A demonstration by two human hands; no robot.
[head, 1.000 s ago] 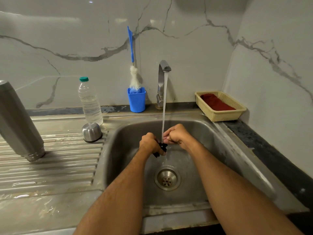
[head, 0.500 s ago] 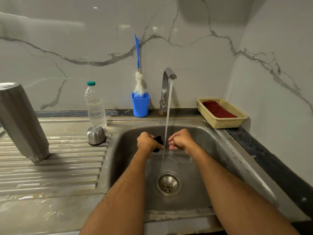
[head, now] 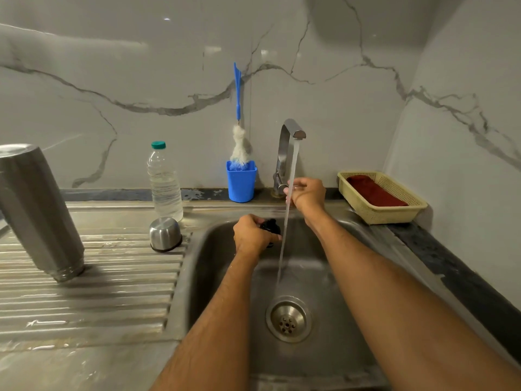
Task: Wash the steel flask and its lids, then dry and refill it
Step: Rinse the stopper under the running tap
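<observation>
Left hand (head: pixel 251 232) curled round black lid (head: pixel 271 226), held over sink (head: pixel 214 266) back edge, just left of running stream. Right hand (head: pixel 307 193) up at tap (head: pixel 284 162) base, fingers bent near lever; grip unclear. Flask (head: pixel 36 210) inverted on drainboard, left edge; steel cap (head: pixel 165 234) beside bottle (head: pixel 165 182). Lid: small, light, stiff, wet so slippery; take by rim. Flask: smooth, heavier; grasp mid-body.

You are working in dim, warm light; glare is streaking the wall (head: pixel 169 38), and the edges are bending.
</observation>
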